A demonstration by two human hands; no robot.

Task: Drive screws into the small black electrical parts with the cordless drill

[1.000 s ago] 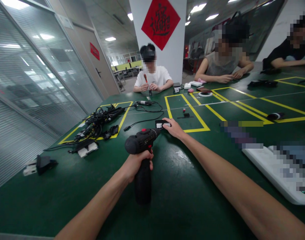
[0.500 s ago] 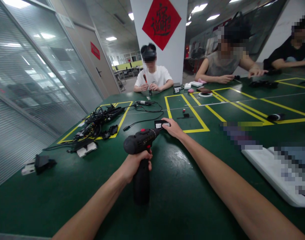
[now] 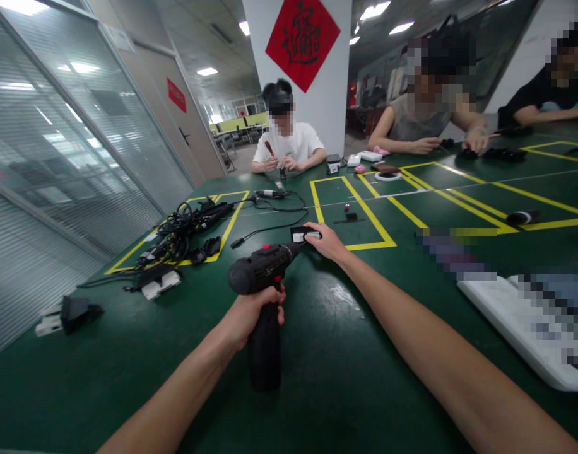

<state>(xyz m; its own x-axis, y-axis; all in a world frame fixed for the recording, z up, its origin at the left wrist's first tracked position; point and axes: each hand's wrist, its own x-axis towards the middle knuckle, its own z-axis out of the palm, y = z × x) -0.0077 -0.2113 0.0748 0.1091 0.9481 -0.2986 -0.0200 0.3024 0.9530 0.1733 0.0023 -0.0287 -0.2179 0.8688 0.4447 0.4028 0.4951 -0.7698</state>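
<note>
A black cordless drill [image 3: 263, 268] with red buttons is gripped in my left hand [image 3: 253, 309], its fingers wrapped around the handle below the trigger. The drill's chuck points away and to the right. Its tip comes up to a small black box-shaped part [image 3: 297, 232] with a white label. My right hand [image 3: 324, 241] holds this part against the green table [image 3: 312, 353], fingers closed on its right side. Whether the bit touches the part is too small to tell.
Tangled black cables and adapters [image 3: 175, 233] lie at left, with a loose cable [image 3: 265, 232] behind the drill. Small black pieces [image 3: 352, 217] sit inside a yellow tape outline. At right rests a white tray [image 3: 501, 334]. Several people sit around the table.
The view has shifted slightly. The drill has tilted a little, its rear end sinking, while its tip stays at the labelled part. Both hands keep their hold.
</note>
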